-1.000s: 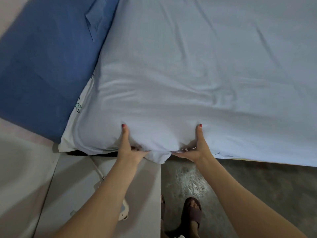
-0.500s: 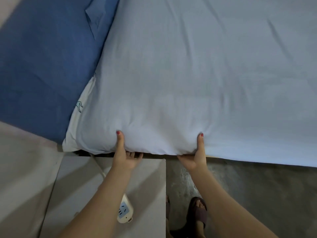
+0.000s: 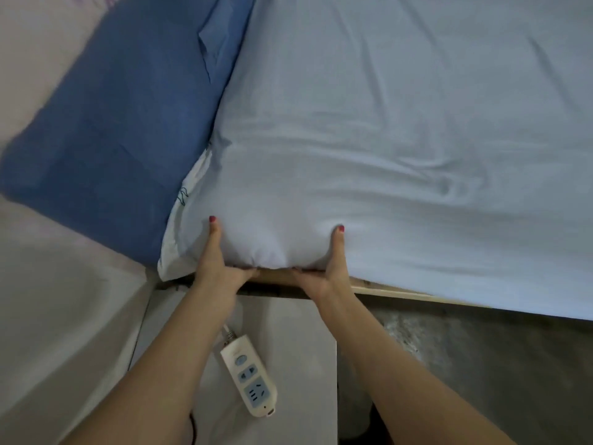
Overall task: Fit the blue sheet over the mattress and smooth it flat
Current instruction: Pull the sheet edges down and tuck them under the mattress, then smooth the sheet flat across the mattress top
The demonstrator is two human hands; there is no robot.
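The pale blue sheet [image 3: 401,139] covers the mattress and fills most of the view, with long wrinkles running across it near the front edge. My left hand [image 3: 218,264] and my right hand [image 3: 324,271] grip the sheet's front edge close to the mattress corner, thumbs on top, fingers curled underneath. A strip of white mattress [image 3: 175,239] with a small printed mark shows at the corner, left of my left hand. The wooden bed frame [image 3: 394,292] shows below the lifted edge.
A dark blue pillow [image 3: 106,133] lies to the left of the mattress. A white bedside surface [image 3: 288,364] below my arms carries a white power strip [image 3: 248,375]. Grey concrete floor [image 3: 497,364] is at the right.
Both hands have lifted the mattress edge and come closer together, and the wooden frame now shows beneath. Fresh wrinkles have formed across the sheet. The view has shifted, so the power strip shows more.
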